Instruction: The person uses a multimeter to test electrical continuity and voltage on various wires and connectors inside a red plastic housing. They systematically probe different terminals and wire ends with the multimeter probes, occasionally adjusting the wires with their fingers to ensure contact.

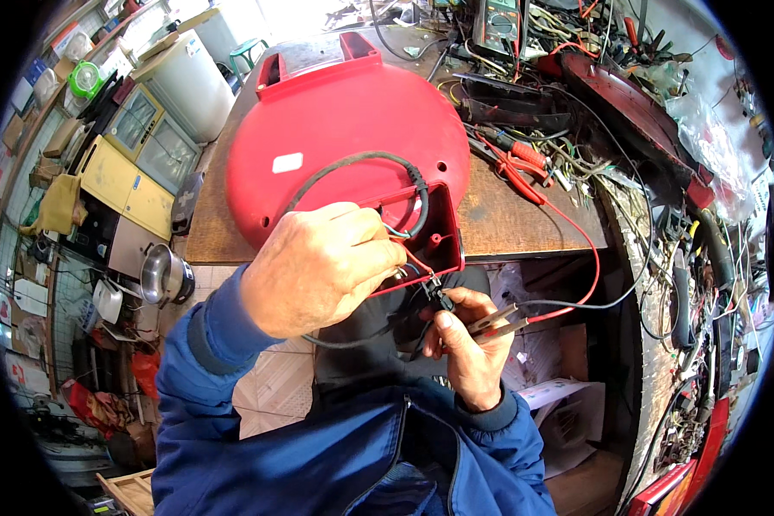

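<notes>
A large round red plastic housing (344, 120) rests on the wooden table, its open box-shaped end (443, 228) toward me. A thick black cable (353, 158) loops over it, with thin coloured wires at that opening. My left hand (322, 267) is closed at the opening, its fingertips pinched on thin wires, partly hidden. Below the opening, my right hand (471, 344) grips a small black part (439, 297), joined to a reddish wire. Two metal-ended test leads (497, 323), one red and one black, lie against the right hand's fingers; whether it grips them is unclear.
A multimeter (499, 24) stands at the far right. Red-handled pliers (522, 176), tangled wires and a dark red curved shell (636, 112) crowd the table's right side. A steel pot (156, 273) and a yellow cabinet (116, 181) are on the left.
</notes>
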A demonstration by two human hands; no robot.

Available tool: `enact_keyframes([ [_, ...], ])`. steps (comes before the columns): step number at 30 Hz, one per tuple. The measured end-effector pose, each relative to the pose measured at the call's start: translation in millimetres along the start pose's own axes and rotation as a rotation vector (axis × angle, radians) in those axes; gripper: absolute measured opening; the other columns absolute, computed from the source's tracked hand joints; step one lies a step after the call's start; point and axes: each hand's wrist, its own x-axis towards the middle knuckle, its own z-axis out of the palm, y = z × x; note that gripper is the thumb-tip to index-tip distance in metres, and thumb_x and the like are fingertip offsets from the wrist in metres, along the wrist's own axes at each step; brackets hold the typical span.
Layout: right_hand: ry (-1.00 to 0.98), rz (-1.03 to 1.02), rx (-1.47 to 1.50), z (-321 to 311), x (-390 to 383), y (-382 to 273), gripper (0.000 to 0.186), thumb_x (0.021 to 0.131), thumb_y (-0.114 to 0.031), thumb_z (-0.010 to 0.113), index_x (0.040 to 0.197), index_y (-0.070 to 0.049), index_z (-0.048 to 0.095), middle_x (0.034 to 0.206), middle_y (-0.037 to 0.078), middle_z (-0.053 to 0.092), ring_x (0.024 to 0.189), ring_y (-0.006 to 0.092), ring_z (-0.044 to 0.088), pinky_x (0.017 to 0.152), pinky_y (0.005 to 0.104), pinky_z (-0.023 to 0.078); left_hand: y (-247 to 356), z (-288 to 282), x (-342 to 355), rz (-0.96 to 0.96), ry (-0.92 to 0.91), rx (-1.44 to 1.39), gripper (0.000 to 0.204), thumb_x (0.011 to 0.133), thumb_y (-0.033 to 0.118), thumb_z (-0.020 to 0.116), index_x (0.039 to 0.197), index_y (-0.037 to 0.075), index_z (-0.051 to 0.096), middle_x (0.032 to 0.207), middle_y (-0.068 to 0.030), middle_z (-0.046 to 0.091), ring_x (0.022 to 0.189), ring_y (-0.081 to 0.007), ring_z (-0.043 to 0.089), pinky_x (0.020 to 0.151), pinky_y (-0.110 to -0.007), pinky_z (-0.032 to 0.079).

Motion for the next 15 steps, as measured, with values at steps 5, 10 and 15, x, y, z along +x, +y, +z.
enact_keyframes([
  [5,0.014,0.016,0.007,2.0,2.5,2.1,0.031,0.094,-0.004,0.069,0.121,0.006,0.059,0.09,0.011,0.07,0.063,0.0132,0.064,0.051,0.0238,0.048,-1.6,0.1,6.3,0.017,0.002,-0.003,0.016,0.076,0.006,0.077,0.091,0.004,0.071,0.086,-0.0107,0.068,0.078,-0.0292,0.066,0.068,-0.038,0.054],
  [10,0.029,-0.014,0.014,4.2,5.8,2.0,0.032,0.091,-0.001,0.071,0.121,0.006,0.06,0.084,0.008,0.067,0.063,0.0122,0.063,0.052,0.0234,0.047,1.1,-0.3,10.4,-0.037,-0.038,-0.034,0.018,0.075,0.005,0.077,0.092,0.004,0.072,0.086,-0.0111,0.069,0.076,-0.0282,0.068,0.065,-0.037,0.055],
  [15,0.048,-0.061,-0.064,6.2,10.2,6.2,0.033,0.089,0.001,0.073,0.12,0.005,0.061,0.081,0.008,0.067,0.063,0.012,0.063,0.053,0.0233,0.046,10.2,3.7,10.7,-0.104,-0.031,0.006,0.017,0.077,0.005,0.075,0.094,0.005,0.072,0.088,-0.0105,0.069,0.076,-0.0272,0.07,0.064,-0.036,0.056],
])
